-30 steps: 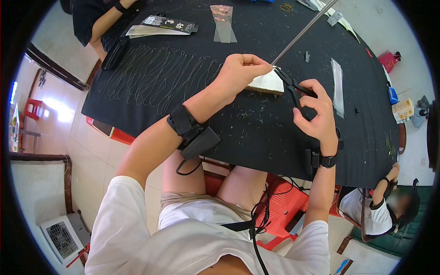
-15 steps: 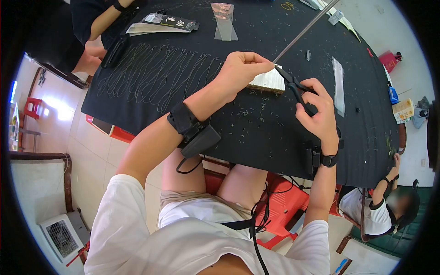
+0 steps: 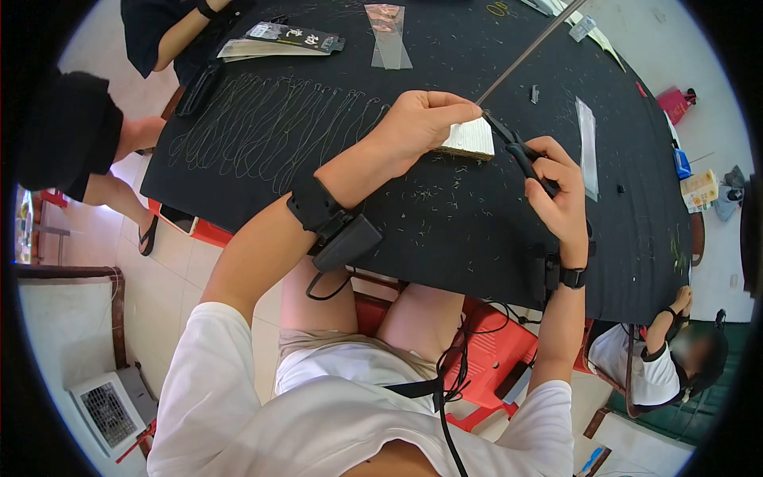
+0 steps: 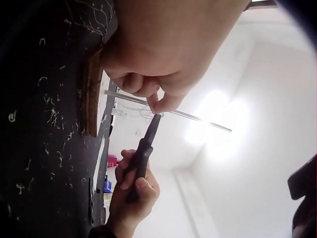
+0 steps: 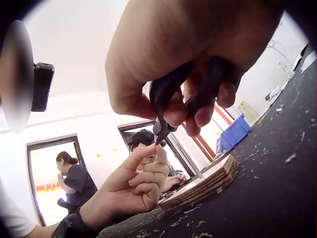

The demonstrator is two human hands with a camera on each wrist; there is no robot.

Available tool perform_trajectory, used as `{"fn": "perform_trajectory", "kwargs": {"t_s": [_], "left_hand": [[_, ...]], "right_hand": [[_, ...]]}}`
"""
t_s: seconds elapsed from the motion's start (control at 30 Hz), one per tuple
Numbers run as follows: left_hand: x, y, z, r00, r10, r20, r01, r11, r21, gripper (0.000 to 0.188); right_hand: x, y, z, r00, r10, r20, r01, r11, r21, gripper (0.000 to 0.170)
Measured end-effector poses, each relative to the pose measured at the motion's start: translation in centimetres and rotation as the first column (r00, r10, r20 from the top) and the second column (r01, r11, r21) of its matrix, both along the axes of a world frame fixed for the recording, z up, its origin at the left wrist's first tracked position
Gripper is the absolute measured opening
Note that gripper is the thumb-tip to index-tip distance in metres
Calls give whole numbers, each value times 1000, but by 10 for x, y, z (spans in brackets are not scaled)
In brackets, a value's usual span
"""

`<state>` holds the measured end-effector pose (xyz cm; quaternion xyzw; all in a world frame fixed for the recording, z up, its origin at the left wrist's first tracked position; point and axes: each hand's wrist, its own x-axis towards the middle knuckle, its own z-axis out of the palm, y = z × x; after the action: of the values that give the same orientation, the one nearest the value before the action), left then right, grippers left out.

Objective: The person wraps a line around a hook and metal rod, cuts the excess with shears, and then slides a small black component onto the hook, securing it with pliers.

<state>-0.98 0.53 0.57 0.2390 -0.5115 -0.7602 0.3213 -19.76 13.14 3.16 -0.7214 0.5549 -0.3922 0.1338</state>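
On the left of the worktop (image 3: 429, 238), a row of thin, dark loops (image 3: 270, 135) lay spread out, apparently the pieces being made or finished. To the right of them, the left hand (image 3: 409, 127) reached inward, its grip closed to a pinch of thumb and forefinger around some small item that was too small to make out. Just beyond those fingertips stood the pale-topped block (image 3: 473, 141), with a slim metal rod (image 4: 208, 123) rising at a slant from it behind the pinch. On the right, the right hand (image 3: 556, 191) had its fingers curled firmly about the handles of the black cutting tool (image 4: 144, 146), whose tip met the left fingertips above the block. The step in hand looked like a fine snip or nip at the pinched spot, and the short clippings (image 3: 417, 195) scattered in front of the block supported that reading. The next move seemed to call for a motionless left pinch, a full squeeze on the handles, and care to keep the tip off the fingertips. Against the frame from a second earlier, a person in dark clothing (image 3: 71, 135) had come into view at the far left; the left hand had barely shifted; and the tool's handles, spread well apart then, had drawn nearly together, with the tip nearer the pinch.
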Motion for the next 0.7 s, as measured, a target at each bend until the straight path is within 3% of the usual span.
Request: {"fn": "perform_trajectory", "kwargs": {"t_s": [0.07,0.17,0.57,0.7], "left_hand": [[1,-1,-2,989,-102,-107,116,984,138,19],[1,-2,-2,978,-142,-153,171,967,191,13],[2,-7,-8,935,-254,-246,305,931,200,19],[3,-6,-4,944,-236,-229,286,934,216,17]], "right_hand": [[-1,0,-1,1000,7,14,-8,1000,3,18],[-2,0,-2,1000,11,23,-12,1000,9,18],[-6,-1,-6,995,71,67,-70,997,-8,17],[-5,-2,-6,997,54,49,-54,998,-15,18]]}}
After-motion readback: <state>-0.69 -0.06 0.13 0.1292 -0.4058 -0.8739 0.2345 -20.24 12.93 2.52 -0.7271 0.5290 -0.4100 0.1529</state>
